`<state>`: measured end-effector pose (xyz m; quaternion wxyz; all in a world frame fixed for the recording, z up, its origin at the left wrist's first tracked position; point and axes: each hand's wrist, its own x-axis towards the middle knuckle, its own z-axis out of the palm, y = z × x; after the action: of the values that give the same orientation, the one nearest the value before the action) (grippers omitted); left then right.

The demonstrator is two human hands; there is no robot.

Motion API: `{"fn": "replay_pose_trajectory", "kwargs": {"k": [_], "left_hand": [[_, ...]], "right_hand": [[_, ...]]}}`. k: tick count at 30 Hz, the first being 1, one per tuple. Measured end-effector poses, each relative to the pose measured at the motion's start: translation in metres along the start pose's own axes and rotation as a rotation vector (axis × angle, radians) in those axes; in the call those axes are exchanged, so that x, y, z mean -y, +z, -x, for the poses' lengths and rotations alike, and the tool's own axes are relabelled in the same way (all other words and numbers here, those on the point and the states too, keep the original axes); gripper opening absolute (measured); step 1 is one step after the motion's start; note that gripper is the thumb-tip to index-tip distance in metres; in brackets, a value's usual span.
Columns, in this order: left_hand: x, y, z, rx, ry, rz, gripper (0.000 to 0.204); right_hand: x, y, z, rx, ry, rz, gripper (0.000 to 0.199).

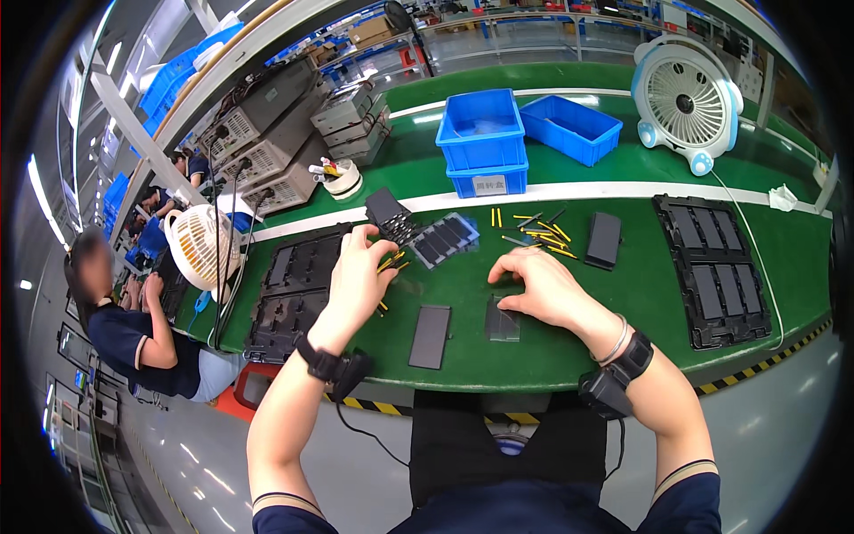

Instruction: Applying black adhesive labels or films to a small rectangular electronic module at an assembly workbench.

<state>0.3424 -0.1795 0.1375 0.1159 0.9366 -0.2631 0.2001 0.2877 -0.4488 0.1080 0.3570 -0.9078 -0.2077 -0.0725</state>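
My left hand (358, 274) hovers over a small heap of yellow-and-black strips (389, 263), thumb and index finger apart; no held item shows. My right hand (544, 289) has its fingers curved and spread, the thumb close to a clear film piece (503, 322) on the green table; whether it touches cannot be made out. A flat dark rectangular plate (430, 336) lies between my hands. Beyond them are a sheet of dark rectangles (442, 240) and a stack of dark pieces (388, 210). More yellow and black strips (550, 235) lie scattered beside a dark block (603, 240).
Black compartment trays lie left (289, 289) and right (716, 271), the right one holding dark plates. Blue bins (481, 142) stand at the back near a white-and-blue fan (685, 102). A white cable (756, 240) crosses the right side. A co-worker (133, 334) sits at left.
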Motion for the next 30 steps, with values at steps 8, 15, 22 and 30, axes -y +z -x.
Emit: {"fn": "replay_pose_trajectory", "kwargs": {"k": [8,15,22,30], "left_hand": [[-0.024,-0.023,0.025,0.542,0.208,0.238,0.081],[-0.032,-0.016,0.030,0.564,-0.098,0.726,0.062],[-0.071,-0.008,0.045,0.191,-0.276,1.255,0.028],[-0.066,-0.018,0.029,0.059,-0.130,0.850,0.009]], "right_hand": [[0.002,-0.003,-0.009,-0.042,0.004,-0.321,0.027],[0.014,0.005,-0.006,0.138,0.053,-0.579,0.030],[0.031,0.015,-0.001,0.127,0.070,-0.868,0.023],[0.039,0.022,-0.001,0.001,0.081,-0.847,0.016]]}}
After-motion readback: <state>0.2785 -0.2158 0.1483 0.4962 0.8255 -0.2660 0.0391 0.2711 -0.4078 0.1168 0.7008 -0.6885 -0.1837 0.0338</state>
